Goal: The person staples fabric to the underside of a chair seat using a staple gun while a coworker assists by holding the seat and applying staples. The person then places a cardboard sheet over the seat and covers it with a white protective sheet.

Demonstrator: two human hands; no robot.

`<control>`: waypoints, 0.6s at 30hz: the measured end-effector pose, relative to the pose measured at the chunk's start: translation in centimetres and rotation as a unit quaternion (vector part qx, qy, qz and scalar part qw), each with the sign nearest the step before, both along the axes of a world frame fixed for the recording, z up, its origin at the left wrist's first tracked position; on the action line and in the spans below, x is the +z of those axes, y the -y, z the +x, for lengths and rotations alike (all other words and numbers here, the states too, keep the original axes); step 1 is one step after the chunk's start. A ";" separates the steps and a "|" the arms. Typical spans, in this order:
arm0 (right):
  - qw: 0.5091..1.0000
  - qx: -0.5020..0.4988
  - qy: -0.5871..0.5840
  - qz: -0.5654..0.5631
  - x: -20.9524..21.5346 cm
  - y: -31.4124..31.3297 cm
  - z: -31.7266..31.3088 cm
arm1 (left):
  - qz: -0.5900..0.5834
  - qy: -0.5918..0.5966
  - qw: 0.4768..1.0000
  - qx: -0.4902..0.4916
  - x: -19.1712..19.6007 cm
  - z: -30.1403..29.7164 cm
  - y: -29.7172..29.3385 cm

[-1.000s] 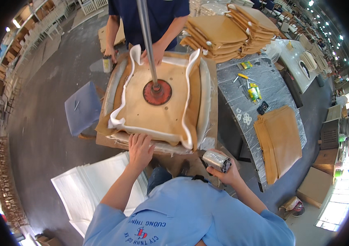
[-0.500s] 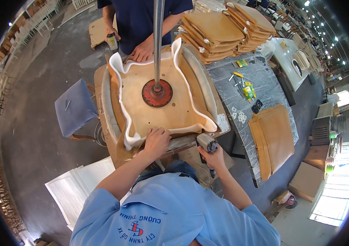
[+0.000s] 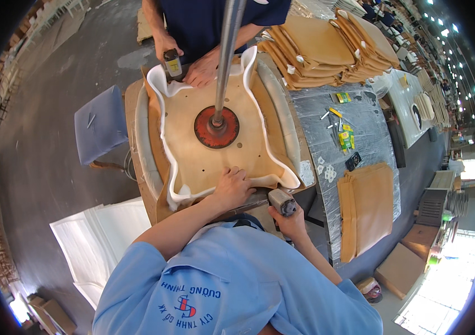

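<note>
A tan seat cover with white padding (image 3: 201,128) lies upside down over a seat board on a padded jig (image 3: 149,134). A red round plate (image 3: 217,127) on a steel rod presses on its middle. At the near edge, my left hand (image 3: 234,188) has its fingers curled over the tan cover, holding its folded edge. To the right, my right hand (image 3: 291,221) grips a grey staple gun (image 3: 281,202), its head close to the near right corner. Across from me, a co-worker's hand (image 3: 203,70) presses the far edge, and the other holds a second staple gun (image 3: 172,63).
On the right, a plastic-covered table (image 3: 318,120) bears folded tan covers (image 3: 367,209), stacked covers (image 3: 310,47) and small yellow-green boxes (image 3: 346,138). A blue-grey padded stool (image 3: 101,125) stands left. White sheets (image 3: 101,240) lie at lower left.
My left hand has slid right along the near edge, fingers still on the cover. The co-worker's staple gun has come nearer the far left corner. The view has shifted slightly.
</note>
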State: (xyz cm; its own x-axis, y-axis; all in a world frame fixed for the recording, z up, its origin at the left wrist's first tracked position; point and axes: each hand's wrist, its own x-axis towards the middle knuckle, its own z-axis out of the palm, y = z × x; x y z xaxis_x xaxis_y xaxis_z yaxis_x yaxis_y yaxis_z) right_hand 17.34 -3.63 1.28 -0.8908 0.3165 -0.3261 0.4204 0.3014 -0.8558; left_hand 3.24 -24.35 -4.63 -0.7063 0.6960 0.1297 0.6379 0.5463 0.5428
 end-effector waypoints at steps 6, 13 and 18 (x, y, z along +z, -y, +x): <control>0.987 0.027 0.157 -0.025 2.8 -0.7 -2.7 | 0.046 0.054 0.996 0.056 -0.9 -0.4 0.1; 0.980 0.072 0.180 -0.049 3.2 0.1 -7.2 | 0.109 0.062 0.987 0.102 -1.5 -0.8 -0.3; 0.974 0.067 0.210 -0.059 3.4 0.5 -9.2 | 0.116 0.062 0.985 0.110 -2.2 -1.3 -0.4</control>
State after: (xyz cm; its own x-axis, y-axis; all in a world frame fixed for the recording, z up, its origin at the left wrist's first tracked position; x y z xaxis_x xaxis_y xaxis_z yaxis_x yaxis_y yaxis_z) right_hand 8.15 -4.16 4.68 -0.7023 0.1455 -0.6969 0.7039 0.2880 -0.6493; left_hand 1.92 -23.96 -6.80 -0.8574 0.4859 0.1699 0.4383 0.5160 0.7360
